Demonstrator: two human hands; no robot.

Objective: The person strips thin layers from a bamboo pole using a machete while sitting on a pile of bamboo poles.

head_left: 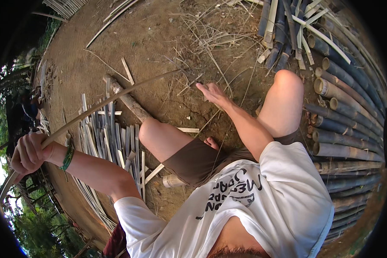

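A long bamboo strip (112, 99) slants from the far left up to the middle, bending slightly along its length. My left hand (29, 155) is closed around it near its lower left end, and a tail of the strip sticks out behind the fist. My right hand (213, 95) is at the other end of the strip, over the ground in front of my knees. Its fingers are curled around a thin, dark, blade-like tool (185, 72) that meets the strip's end. The tool's handle is hidden in the hand.
Split bamboo slats (103, 137) lie piled at my left, beside a short log (127, 99). Thick bamboo poles (348, 124) are stacked at my right. Dark split pieces (279, 34) lie at the far right. Thin shavings (210, 38) litter the dirt ahead.
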